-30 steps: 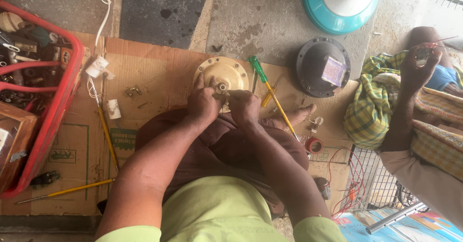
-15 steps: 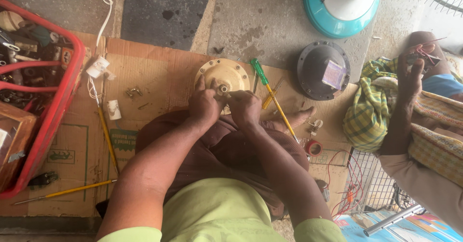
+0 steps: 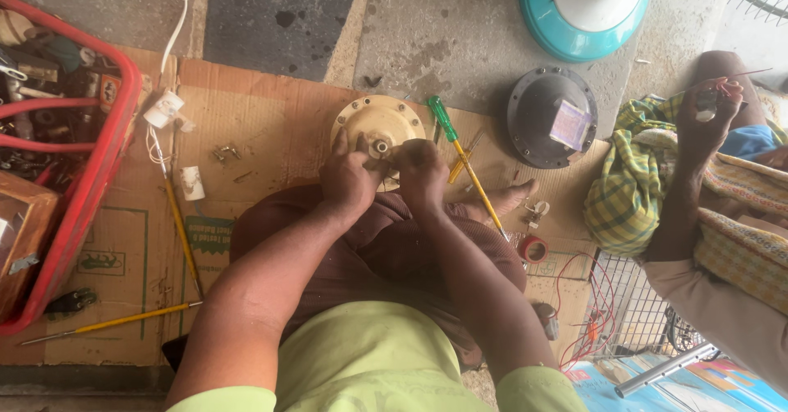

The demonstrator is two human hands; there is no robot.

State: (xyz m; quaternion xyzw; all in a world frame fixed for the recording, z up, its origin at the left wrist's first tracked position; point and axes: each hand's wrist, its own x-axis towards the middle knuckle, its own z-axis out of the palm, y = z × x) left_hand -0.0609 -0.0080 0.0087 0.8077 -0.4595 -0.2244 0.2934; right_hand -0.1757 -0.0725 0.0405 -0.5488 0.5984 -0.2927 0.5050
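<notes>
The round cream motor cover [image 3: 379, 125] lay on the cardboard [image 3: 271, 125], just beyond the person's knees. The left hand [image 3: 349, 178] and right hand [image 3: 423, 170] both closed their grip on its near edge, fingers curled tight. A green-handled screwdriver [image 3: 460, 153] lay just right of it.

Flattened cardboard [image 3: 271, 125] on concrete floor [image 3: 435, 34] carries screwdrivers [image 3: 464, 162] and a motor cover [image 3: 550, 116].

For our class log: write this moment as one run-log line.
left hand: on cream round motor cover | right hand: on cover | green screwdriver: beside, on cardboard
</notes>
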